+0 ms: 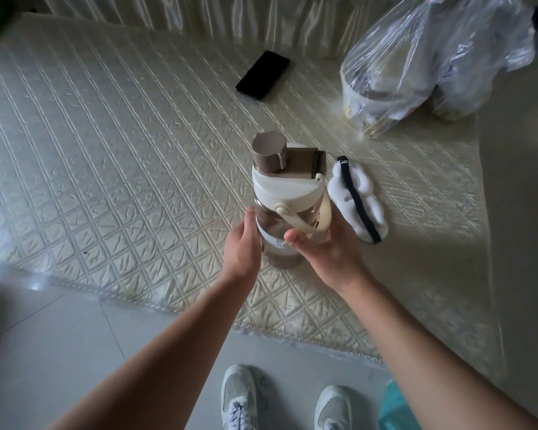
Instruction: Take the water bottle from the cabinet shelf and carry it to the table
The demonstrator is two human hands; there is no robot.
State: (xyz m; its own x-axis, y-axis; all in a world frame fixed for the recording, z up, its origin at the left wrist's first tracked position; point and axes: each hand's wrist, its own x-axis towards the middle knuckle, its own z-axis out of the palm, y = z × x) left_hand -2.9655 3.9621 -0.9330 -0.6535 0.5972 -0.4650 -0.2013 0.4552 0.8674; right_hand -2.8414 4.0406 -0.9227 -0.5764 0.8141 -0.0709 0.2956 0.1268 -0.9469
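The water bottle point(284, 193) is clear with a white lid, a brown spout cap and a cream carry handle. It stands upright on the table point(106, 150), which is covered with a cream quilted cloth. My left hand point(241, 243) presses flat against the bottle's left side. My right hand point(326, 246) wraps the right side, thumb across the front near the handle. The bottle's base rests near the table's front edge. No cabinet is in view.
A black phone point(262, 75) lies farther back on the cloth. A white padded item with a black strap point(359, 200) sits just right of the bottle. A clear plastic bag of goods point(423, 63) occupies the far right corner. My two shoes point(286, 401) stand on the tiled floor.
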